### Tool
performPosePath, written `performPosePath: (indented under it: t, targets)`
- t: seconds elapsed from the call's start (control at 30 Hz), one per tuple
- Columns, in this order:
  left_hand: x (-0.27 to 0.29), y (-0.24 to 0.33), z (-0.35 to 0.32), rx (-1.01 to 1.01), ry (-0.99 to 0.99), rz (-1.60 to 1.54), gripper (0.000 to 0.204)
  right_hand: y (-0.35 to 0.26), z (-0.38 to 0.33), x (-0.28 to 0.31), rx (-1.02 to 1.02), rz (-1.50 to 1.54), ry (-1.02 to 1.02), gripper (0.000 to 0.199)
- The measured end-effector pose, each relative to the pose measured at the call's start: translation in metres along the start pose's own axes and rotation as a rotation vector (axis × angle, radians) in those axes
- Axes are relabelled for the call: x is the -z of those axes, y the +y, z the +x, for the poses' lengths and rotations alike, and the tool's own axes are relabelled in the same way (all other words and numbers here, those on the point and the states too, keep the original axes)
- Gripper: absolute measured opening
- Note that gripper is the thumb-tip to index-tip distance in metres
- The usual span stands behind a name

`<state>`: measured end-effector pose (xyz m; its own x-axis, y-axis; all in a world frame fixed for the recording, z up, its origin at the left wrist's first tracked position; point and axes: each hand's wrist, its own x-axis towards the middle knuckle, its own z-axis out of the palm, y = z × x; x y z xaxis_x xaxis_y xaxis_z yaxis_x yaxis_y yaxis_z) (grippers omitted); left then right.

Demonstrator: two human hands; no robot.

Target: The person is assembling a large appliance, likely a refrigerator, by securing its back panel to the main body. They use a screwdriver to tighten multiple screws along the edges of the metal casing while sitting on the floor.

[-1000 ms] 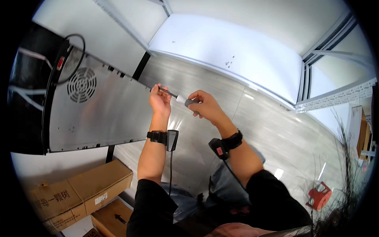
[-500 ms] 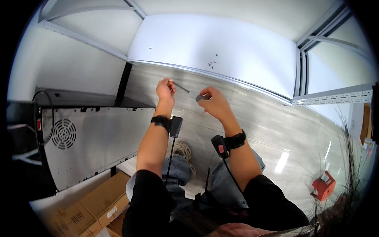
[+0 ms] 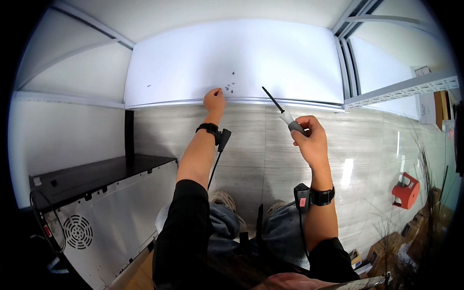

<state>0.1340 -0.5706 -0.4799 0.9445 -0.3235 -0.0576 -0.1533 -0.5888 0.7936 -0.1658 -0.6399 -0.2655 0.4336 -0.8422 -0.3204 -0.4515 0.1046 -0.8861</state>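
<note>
Near screws [image 3: 227, 88], your left hand [image 3: 214, 100] curls, contents unclear; your right hand [image 3: 311, 137] pinches the likely light screwdriver [image 3: 286, 117] sensibly by its handle [image 3: 295, 127].

Red object [image 3: 405, 191] on grey floor [image 3: 241, 140], right; cardboard boxes [image 3: 384, 246] at lower right

And here's the left forearm [image 3: 198, 153], stretched well out in front, slanting forward and slightly inward! Its wrist [image 3: 215, 117] is near straight, and the left hand [image 3: 214, 100] at the end is balled up small, fingers curled in tight. Over to the right forearm [image 3: 323, 171]: pointing almost straight ahead, reaching less far than its partner. The right hand [image 3: 309, 137] is wrapped in a grip, fingers bent inward toward the left, thumb pressing below them. Hands well apart!
</note>
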Motion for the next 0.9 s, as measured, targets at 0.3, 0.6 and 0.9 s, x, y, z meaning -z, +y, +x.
performPosePath:
  t: [0.3,0.6,0.9]
  targets:
    - [-0.009,-0.001,0.011,-0.170,-0.056,0.068,0.017,-0.007,-0.003,-0.015,0.046,0.036,-0.022,0.025]
    - [0.076,-0.035,-0.032,0.177,-0.119,-0.513,0.018,-0.024,-0.013,-0.082,0.103,-0.019,-0.251,0.027]
    - [0.288,-0.013,-0.160,0.349,-0.063,-1.107,0.025,-0.038,-0.081,-0.213,0.284,0.091,-0.834,0.026]
